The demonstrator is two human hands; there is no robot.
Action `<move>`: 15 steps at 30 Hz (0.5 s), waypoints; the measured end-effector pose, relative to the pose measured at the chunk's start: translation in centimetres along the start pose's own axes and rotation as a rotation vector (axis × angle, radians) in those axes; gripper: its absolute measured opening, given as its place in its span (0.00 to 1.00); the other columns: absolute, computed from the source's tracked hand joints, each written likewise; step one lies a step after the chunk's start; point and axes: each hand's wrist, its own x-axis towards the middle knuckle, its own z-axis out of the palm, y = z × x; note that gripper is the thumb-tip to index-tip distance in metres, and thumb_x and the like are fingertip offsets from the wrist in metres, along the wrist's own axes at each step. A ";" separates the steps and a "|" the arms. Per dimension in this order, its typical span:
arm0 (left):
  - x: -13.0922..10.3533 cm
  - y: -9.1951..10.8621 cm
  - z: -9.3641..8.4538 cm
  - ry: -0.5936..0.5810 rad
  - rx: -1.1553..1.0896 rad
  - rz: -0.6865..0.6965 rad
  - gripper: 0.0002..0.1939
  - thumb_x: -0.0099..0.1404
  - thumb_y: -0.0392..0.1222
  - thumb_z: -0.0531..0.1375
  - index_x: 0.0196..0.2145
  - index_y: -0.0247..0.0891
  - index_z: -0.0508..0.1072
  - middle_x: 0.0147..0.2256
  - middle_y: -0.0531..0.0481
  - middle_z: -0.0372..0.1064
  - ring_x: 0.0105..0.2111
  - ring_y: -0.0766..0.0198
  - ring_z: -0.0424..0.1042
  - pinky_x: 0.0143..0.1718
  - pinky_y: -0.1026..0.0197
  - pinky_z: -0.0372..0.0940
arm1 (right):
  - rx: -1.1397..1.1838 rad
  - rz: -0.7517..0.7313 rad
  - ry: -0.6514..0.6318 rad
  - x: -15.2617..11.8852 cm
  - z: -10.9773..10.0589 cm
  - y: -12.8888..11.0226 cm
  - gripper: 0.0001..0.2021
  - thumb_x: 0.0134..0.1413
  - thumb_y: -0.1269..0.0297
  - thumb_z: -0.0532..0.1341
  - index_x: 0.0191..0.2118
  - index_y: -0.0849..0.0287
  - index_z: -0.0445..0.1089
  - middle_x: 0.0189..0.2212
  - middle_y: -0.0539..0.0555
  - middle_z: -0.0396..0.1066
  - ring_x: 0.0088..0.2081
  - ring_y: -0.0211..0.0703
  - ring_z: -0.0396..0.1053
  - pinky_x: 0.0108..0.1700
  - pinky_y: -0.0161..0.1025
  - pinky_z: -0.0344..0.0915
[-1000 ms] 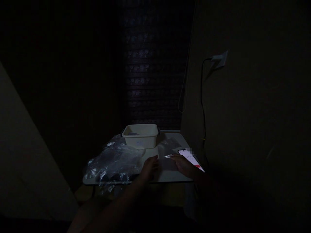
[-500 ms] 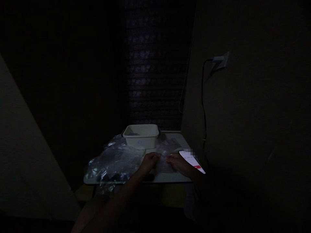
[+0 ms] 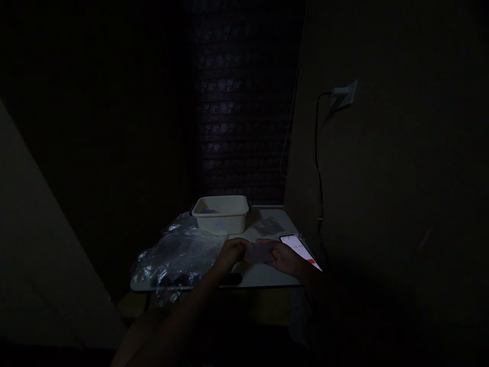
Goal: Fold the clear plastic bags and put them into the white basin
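Note:
Between my hands is a small clear plastic bag (image 3: 260, 253), now a compact, folded-looking piece held over the front of the white table (image 3: 263, 278). My left hand (image 3: 231, 254) grips its left edge with bent fingers. On the other edge, my right hand (image 3: 286, 258) pinches it with thumb and fingers. Dim light hides the finer folds. Behind them a flat clear plastic bag (image 3: 270, 225) lies on the tabletop. A large heap of clear plastic (image 3: 183, 252) spreads to the left of my left hand.
A cream plastic tub (image 3: 223, 223) with something inside stands at the back of the table. A lit phone (image 3: 300, 250) lies by the right edge, near my right forearm. A black cable (image 3: 317, 148) hangs from a wall socket (image 3: 348, 96).
The plastic bag between my hands was longer and hung down toward the table; it is now a smaller, flatter piece. My hands have stayed in nearly the same place.

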 end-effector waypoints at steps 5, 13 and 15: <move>0.5 -0.6 -0.6 0.033 0.074 0.021 0.06 0.41 0.36 0.50 0.16 0.32 0.64 0.12 0.56 0.57 0.13 0.73 0.57 0.16 0.69 0.53 | 0.007 0.041 -0.055 0.2 -0.8 -0.2 0.11 0.43 0.64 0.47 0.30 0.63 0.63 0.23 0.53 0.66 0.26 0.37 0.64 0.31 0.39 0.58; 0.7 -1.4 -0.4 0.150 0.257 0.068 0.04 0.42 0.35 0.52 0.19 0.33 0.62 0.15 0.58 0.56 0.14 0.75 0.55 0.15 0.71 0.51 | -0.189 -0.099 0.063 0.9 -1.0 1.1 0.10 0.29 0.73 0.58 0.27 0.63 0.63 0.20 0.49 0.65 0.23 0.35 0.63 0.26 0.34 0.58; 0.7 -2.2 -0.5 0.162 0.264 0.079 0.08 0.40 0.31 0.52 0.24 0.34 0.62 0.17 0.59 0.57 0.14 0.75 0.56 0.15 0.71 0.52 | -0.267 -0.117 0.149 1.1 -1.3 1.5 0.10 0.29 0.73 0.58 0.27 0.63 0.63 0.18 0.48 0.64 0.21 0.34 0.62 0.23 0.32 0.57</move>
